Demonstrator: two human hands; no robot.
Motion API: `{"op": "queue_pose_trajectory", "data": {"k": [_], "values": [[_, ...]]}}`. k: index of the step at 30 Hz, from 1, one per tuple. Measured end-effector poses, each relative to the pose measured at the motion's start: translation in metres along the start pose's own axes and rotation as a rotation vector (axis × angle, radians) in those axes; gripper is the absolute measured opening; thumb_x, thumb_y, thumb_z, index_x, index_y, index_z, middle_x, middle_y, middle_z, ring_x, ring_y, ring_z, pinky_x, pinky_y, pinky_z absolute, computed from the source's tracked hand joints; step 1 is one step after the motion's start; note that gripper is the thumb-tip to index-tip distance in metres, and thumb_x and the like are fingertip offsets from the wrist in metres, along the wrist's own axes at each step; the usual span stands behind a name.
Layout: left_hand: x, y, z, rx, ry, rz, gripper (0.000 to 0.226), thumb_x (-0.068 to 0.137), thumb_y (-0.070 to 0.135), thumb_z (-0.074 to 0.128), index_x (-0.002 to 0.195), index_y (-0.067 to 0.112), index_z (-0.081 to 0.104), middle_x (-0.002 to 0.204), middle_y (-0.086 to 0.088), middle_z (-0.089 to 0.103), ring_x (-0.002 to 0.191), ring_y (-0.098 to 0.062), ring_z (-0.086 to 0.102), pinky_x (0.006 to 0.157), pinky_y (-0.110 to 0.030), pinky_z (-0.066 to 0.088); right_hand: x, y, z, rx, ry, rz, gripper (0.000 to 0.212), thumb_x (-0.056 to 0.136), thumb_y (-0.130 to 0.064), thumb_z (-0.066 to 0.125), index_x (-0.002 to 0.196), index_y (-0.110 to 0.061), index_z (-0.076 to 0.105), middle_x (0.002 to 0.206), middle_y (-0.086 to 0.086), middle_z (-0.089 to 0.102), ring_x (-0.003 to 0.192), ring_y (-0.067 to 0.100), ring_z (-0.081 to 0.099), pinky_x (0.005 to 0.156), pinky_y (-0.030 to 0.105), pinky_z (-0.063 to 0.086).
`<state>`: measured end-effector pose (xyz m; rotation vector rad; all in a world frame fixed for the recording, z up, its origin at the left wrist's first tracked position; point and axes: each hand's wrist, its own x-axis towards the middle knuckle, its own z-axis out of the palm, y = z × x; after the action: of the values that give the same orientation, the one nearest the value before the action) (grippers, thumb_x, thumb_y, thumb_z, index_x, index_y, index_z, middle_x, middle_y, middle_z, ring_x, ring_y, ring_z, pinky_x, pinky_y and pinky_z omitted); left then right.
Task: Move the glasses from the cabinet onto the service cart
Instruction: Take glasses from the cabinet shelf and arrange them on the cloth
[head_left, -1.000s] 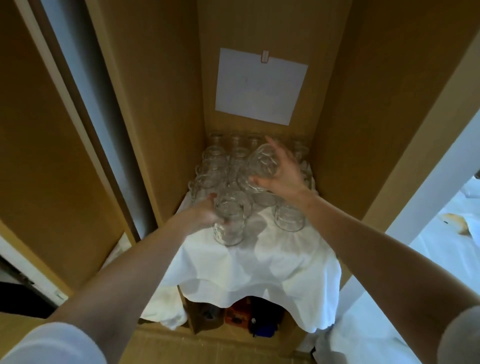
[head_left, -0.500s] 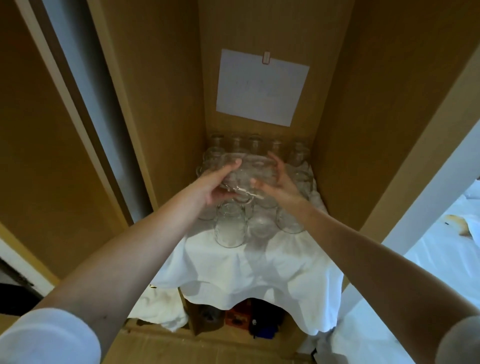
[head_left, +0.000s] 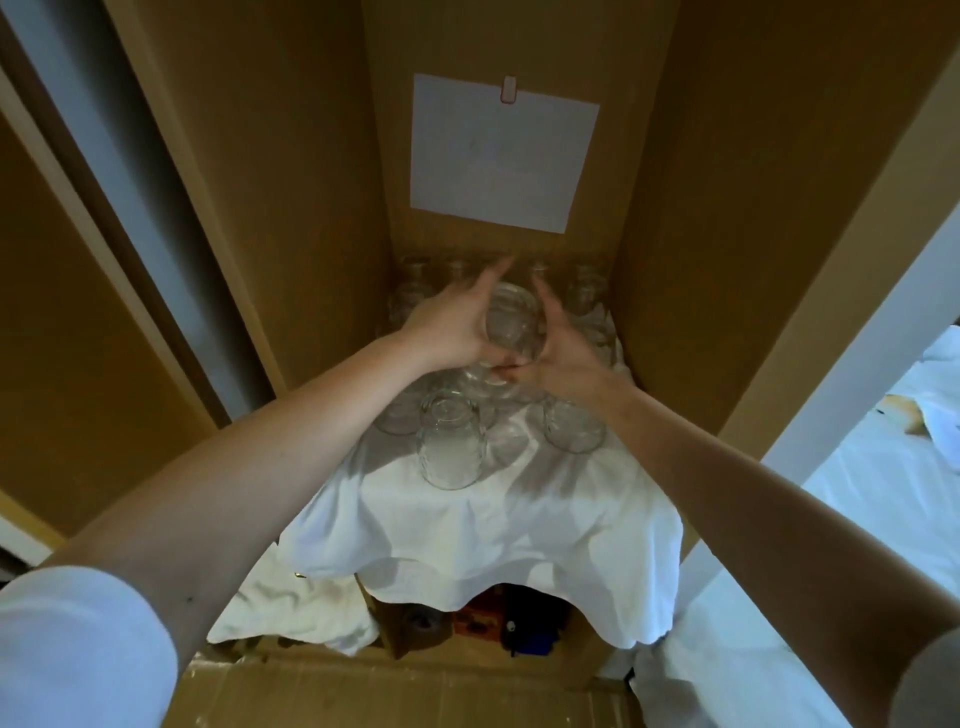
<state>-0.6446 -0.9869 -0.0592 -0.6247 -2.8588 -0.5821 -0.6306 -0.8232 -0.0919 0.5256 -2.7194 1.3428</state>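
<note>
Hard to count: clear glasses (head_left: 451, 441) crowded on the white cloth (head_left: 483, 525) at frame centre, back rows hidden behind both hands. Left hand (head_left: 451, 327) and right hand (head_left: 563, 351) cupped around one glass (head_left: 511, 325) from either side, thumbs touching beneath it, lifted above the others inside the cabinet (head_left: 291, 171).

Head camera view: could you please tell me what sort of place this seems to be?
Probably a hotel or banquet service store. A tall wooden cabinet holds many upturned glasses on a white cloth, with a paper notice clipped to its back wall.
</note>
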Motion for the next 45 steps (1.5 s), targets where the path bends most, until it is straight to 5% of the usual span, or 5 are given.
{"op": "queue_pose_trajectory", "data": {"k": [9, 12, 16, 26, 45], "values": [[-0.001, -0.008, 0.034, -0.492, -0.024, -0.023, 0.108, 0.076, 0.047, 0.071, 0.152, 0.026, -0.002, 0.159, -0.003, 0.014, 0.142, -0.016, 0.022, 0.109, -0.026, 0.024, -0.019, 0.033, 0.013, -0.022, 0.154, 0.105, 0.11, 0.061, -0.035, 0.087, 0.146, -0.028, 0.018, 0.125, -0.006, 0.056, 0.11, 0.012, 0.056, 0.094, 0.031, 0.049], [-0.01, -0.028, 0.061, -0.262, 0.1, -0.216, 0.083, 0.091, 0.06, 0.043, 0.152, 0.025, -0.001, 0.161, -0.004, 0.005, 0.147, -0.025, 0.009, 0.118, -0.044, 0.014, -0.03, 0.042, 0.022, 0.004, 0.262, 0.206, 0.111, 0.063, -0.041, 0.084, 0.147, -0.03, 0.012, 0.129, -0.003, 0.053, 0.113, 0.016, 0.054, 0.09, 0.028, 0.048], [-0.023, -0.057, 0.1, 0.168, -0.239, -0.2, 0.06, 0.101, 0.047, 0.018, 0.153, 0.023, -0.003, 0.161, 0.001, -0.008, 0.147, -0.019, -0.008, 0.119, -0.042, -0.003, -0.045, 0.057, 0.043, -0.085, 0.288, 0.262, 0.113, 0.063, -0.05, 0.08, 0.145, -0.036, 0.003, 0.137, 0.009, 0.045, 0.107, 0.019, 0.055, 0.077, 0.022, 0.045], [-0.021, -0.062, 0.106, 0.229, -0.258, -0.153, 0.063, 0.1, 0.045, 0.024, 0.153, 0.021, -0.001, 0.161, 0.001, -0.004, 0.147, -0.014, -0.003, 0.119, -0.034, 0.001, -0.052, 0.075, 0.08, -0.061, 0.267, 0.446, 0.107, 0.07, -0.044, 0.078, 0.148, -0.033, 0.006, 0.143, 0.013, 0.033, 0.122, 0.029, 0.046, 0.09, 0.037, 0.049], [-0.022, -0.063, 0.11, 0.148, -0.161, -0.166, 0.065, 0.097, 0.045, 0.033, 0.153, 0.022, 0.009, 0.161, 0.002, 0.006, 0.147, -0.014, 0.001, 0.12, -0.034, 0.008, -0.024, 0.072, 0.119, 0.11, 0.441, 0.656, 0.104, 0.074, -0.035, 0.079, 0.148, -0.044, 0.007, 0.132, 0.011, 0.048, 0.112, 0.025, 0.053, 0.075, 0.02, 0.037]]}}
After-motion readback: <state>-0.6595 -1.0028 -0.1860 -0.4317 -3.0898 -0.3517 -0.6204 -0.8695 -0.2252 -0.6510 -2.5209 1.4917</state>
